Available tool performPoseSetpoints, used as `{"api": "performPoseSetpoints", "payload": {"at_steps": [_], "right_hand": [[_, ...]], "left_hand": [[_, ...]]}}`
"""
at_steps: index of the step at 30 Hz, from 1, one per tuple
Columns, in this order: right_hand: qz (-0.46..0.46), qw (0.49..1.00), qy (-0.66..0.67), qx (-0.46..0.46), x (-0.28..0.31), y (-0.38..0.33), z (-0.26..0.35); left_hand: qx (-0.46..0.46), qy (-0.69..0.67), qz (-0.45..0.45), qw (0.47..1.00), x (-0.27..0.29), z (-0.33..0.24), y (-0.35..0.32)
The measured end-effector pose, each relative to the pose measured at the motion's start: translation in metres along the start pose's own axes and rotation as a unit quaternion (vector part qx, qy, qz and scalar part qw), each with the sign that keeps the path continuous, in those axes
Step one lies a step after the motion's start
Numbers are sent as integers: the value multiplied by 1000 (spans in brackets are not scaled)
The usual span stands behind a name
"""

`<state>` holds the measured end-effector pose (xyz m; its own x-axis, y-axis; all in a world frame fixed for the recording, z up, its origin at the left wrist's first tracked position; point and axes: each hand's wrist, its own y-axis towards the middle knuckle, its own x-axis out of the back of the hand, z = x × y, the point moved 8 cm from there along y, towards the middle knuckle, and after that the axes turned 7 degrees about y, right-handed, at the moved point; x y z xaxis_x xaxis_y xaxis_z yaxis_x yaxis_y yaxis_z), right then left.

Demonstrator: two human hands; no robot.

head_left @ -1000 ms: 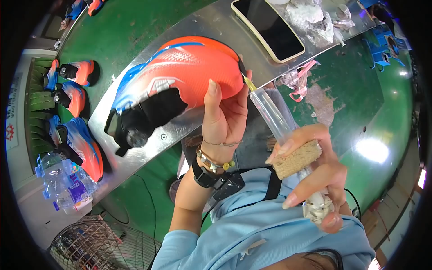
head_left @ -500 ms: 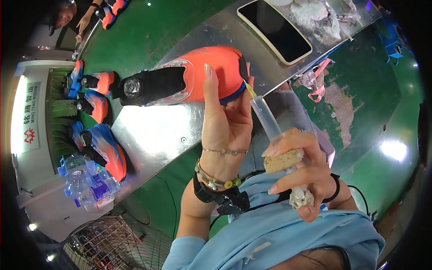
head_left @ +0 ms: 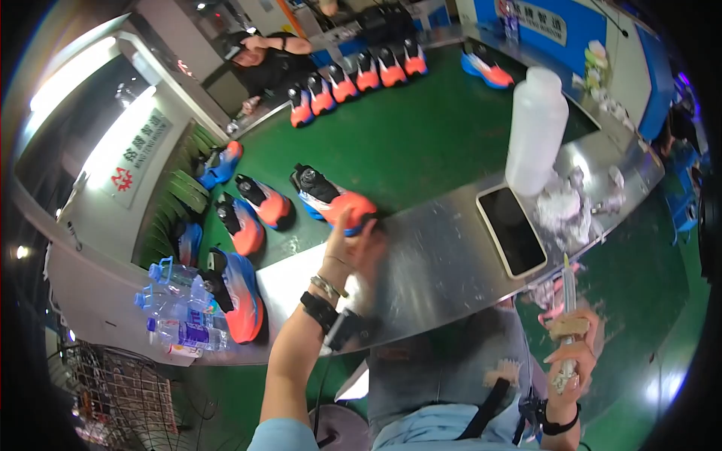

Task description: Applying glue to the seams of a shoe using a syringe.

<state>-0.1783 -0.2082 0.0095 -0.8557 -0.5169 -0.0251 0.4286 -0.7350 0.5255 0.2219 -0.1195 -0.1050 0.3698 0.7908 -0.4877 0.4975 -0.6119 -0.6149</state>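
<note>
Left hand (head_left: 353, 244) clamped on orange shoe (head_left: 338, 201) at surface's far edge, right hand (head_left: 573, 353) gripping syringe (head_left: 568, 301); set shoe down level.

A phone (head_left: 513, 231) lies near the bench's (head_left: 444, 263) right edge, a plastic bottle (head_left: 535, 129) behind it, shoes (head_left: 331, 199) left.

The table top (head_left: 444, 255) in the middle of the frame is shiny grey metal, smooth, with bright light spots on it. The belt (head_left: 421, 143) above it is matt green and looks like rubber. The shoe (head_left: 335, 201) under the left hand (head_left: 353, 244) is soft cloth with a smooth sole. The big bottle (head_left: 535, 131) at the upper right is cloudy white plastic. The phone (head_left: 513, 231) has a dark glossy glass face. The right hand (head_left: 573, 353) holds a clear plastic tube (head_left: 568, 289) wrapped in rough brown paper.
</note>
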Motion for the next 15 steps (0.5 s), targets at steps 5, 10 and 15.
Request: {"api": "performPoseSetpoints", "payload": {"at_steps": [5,10,15], "right_hand": [[-33,996,-72,47,18,14,-7],[-50,979,-167,107,41,41,-49],[-30,983,-131,121,34,79,-103]], "left_hand": [[-350,-4,-122,929,117,-62,-10],[-247,275,-34,929,82,6,-128],[-395,698,-158,576,95,33,-194]]}}
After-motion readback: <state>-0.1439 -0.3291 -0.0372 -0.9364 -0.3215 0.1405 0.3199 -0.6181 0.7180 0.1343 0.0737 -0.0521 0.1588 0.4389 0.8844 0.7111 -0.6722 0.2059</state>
